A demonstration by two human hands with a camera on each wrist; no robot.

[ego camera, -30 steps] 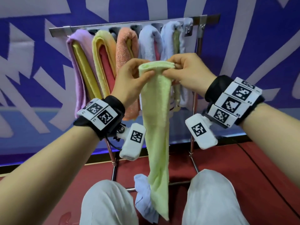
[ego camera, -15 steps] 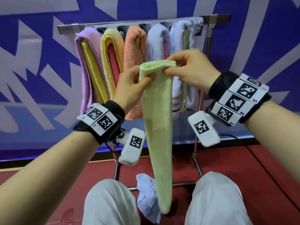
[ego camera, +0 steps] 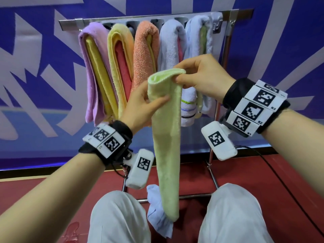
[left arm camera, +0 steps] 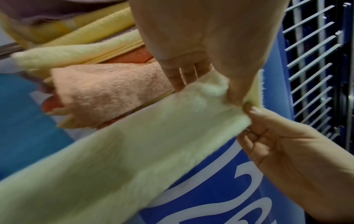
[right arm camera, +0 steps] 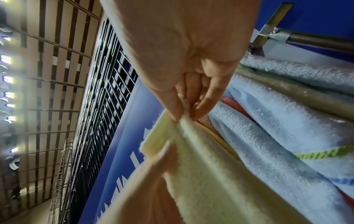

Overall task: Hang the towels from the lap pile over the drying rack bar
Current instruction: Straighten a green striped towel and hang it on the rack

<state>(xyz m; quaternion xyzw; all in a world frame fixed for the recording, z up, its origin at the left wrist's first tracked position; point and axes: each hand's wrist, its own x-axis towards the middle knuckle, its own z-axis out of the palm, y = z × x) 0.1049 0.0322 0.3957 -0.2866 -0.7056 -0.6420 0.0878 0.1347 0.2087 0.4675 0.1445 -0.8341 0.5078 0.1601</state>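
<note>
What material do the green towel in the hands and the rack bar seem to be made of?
Green towel: soft terry cloth, probably cotton or microfibre; its surface is fuzzy and matte and it hangs limp. Rack bar: metal, probably steel; it is grey, smooth and shiny with reflections.

The pale green towel pinched in my fingers is soft matt terry cloth with a short, fuzzy nap. The orange towel at 12 o'clock has a rougher, loopier pile; the light blue towel beside it is nubbly cotton with woven stripes. The drying rack bar is brushed metal with a dull shine. My trousers are smooth matt cloth, the floor a smooth red.
</note>
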